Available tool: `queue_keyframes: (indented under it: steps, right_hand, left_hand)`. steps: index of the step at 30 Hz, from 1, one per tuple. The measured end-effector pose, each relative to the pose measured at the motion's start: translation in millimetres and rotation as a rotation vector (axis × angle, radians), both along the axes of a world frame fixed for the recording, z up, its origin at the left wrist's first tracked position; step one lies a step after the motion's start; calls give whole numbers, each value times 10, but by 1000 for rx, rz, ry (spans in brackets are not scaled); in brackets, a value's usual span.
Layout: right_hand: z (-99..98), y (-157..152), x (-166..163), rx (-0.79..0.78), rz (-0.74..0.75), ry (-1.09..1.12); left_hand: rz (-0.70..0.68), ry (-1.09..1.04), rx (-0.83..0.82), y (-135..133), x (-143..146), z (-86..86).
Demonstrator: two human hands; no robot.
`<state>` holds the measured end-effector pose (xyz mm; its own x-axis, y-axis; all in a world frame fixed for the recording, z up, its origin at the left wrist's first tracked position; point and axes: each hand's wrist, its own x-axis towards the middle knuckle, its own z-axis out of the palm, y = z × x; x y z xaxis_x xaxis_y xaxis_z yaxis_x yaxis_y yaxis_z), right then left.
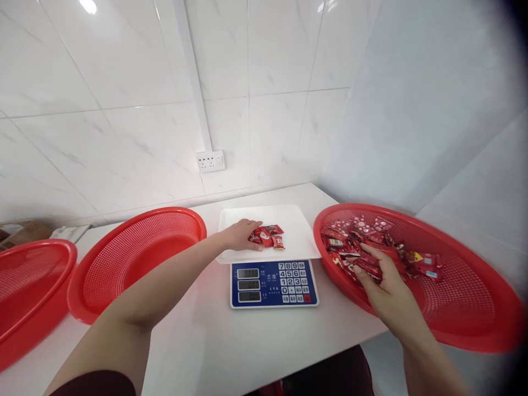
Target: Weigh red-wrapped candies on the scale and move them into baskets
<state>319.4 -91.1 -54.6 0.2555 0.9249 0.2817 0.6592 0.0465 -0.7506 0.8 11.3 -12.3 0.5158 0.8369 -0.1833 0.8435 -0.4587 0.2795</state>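
Observation:
On the white weighing tray (235,217), my left hand (241,235) lies with thumb and fingers apart around a few small red wrapped candies (270,235), touching their near side. The tray sits on a digital scale (274,283) with a blue keypad panel; its top display reads a small figure that is hard to make out. To the right, my right hand (381,280) reaches over a pile of mostly red wrapped candies (358,234) in a red plastic basket (474,313). Its thumb and index finger are parted, the other fingers partly hidden, and no candy shows between them.
Left of the scale stands a red perforated basket (138,264), with another red basket (33,297) at the far left. Cardboard (31,234) lies behind them. A tiled wall with a socket (210,161) rises behind the white table (198,341); the table's front edge is near my body.

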Motion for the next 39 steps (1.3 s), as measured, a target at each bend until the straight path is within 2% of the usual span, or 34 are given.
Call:
queue_keyframes:
  steps: [13, 23, 27, 30, 33, 39]
  right_hand:
    - [19, -28, -19, 4, 0, -40]
    - [46, -35, -28, -27, -12, -52]
    - [52, -37, -30, 14, 3, -53]
    - [55, -42, -34, 10, 6, -48]
    - [58, -49, -38, -5, 6, -36]
    - [66, -50, -39, -53, 8, -17]
  left_hand:
    - [42, 65, 105, -23, 16, 31]
    - [121, 97, 166, -22, 31, -41]
    - [149, 83, 183, -29, 16, -24]
    - [180, 62, 203, -54, -34, 75]
    - [237, 43, 232, -123, -171, 246]
    - [422, 65, 270, -416, -722, 585]
